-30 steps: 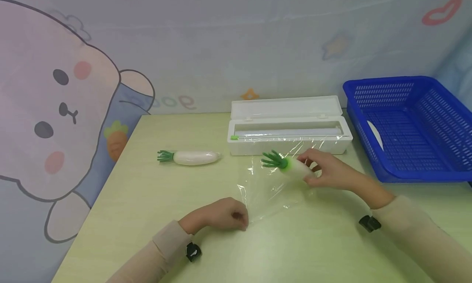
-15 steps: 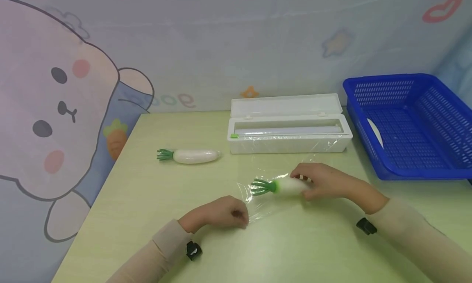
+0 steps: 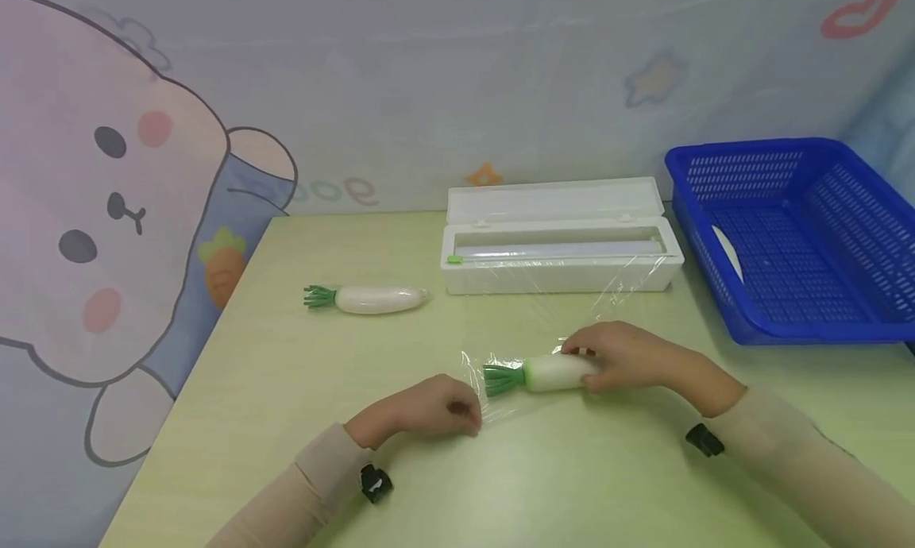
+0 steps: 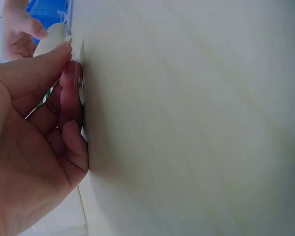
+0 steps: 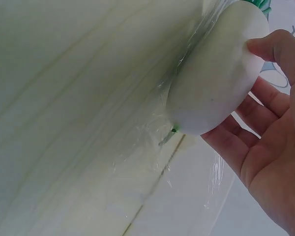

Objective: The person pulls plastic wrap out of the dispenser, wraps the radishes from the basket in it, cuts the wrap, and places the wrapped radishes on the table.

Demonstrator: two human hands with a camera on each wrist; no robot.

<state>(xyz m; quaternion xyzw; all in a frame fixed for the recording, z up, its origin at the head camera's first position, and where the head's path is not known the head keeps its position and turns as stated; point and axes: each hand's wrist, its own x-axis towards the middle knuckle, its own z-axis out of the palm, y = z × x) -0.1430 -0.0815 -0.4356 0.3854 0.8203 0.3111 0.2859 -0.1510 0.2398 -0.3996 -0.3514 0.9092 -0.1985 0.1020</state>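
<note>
My right hand (image 3: 632, 361) grips a white radish (image 3: 550, 373) with green leaf stubs by its tail end, leaves pointing left. The radish lies over a sheet of clear plastic wrap (image 3: 608, 298) that stretches from a white wrap dispenser (image 3: 561, 280) with its lid up. Thumb and fingers of my left hand (image 3: 429, 409) pinch the near left corner of the wrap, low at the tabletop; the left wrist view shows the film (image 4: 74, 73) between them. In the right wrist view, the radish (image 5: 216, 69) has wrinkled film close beneath it.
A second white radish (image 3: 379, 299) with a shiny surface lies at the back left of the table (image 3: 286, 421). At the right stands a blue plastic basket (image 3: 822, 329), a white piece (image 3: 727, 254) showing at its left wall. A patterned cloth (image 3: 400, 79) hangs behind.
My right hand has brought the radish toward me and slightly left, down onto the wrap, its leaves now near my left hand. My left hand has stayed on the corner.
</note>
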